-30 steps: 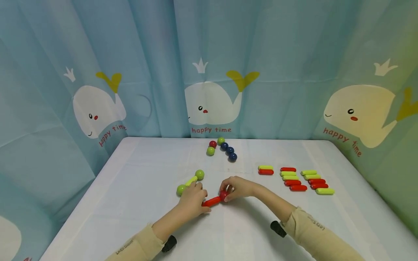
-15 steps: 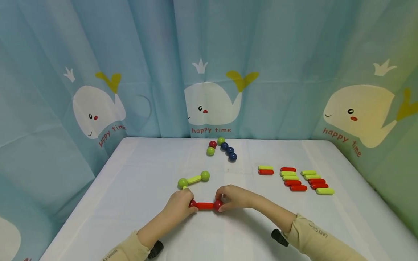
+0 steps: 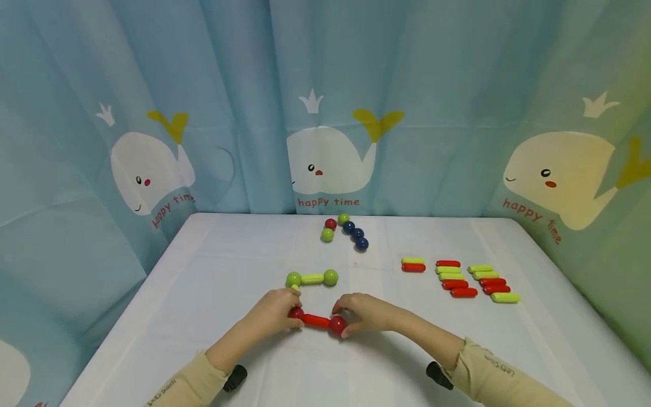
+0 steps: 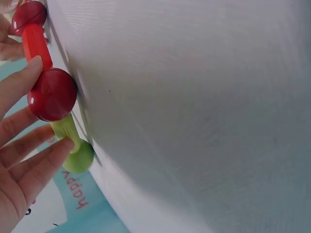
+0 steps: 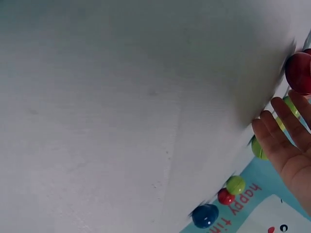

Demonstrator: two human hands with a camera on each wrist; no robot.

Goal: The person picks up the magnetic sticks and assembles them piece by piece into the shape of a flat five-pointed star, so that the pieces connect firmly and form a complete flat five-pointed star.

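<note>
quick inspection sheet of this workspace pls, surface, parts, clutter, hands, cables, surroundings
surface: white tabletop; small specks show in the right wrist view
job's things: bent ball-and-rod chain, its near part red, its far part green
clutter: only loose parts; six loose balls at the far side, twelve loose rods in three groups at the right
left hand: holds the chain at its inner red ball
right hand: pinches the red end ball
cables: nothing seen
surroundings: blue curtain with whales and "happy time"
</note>
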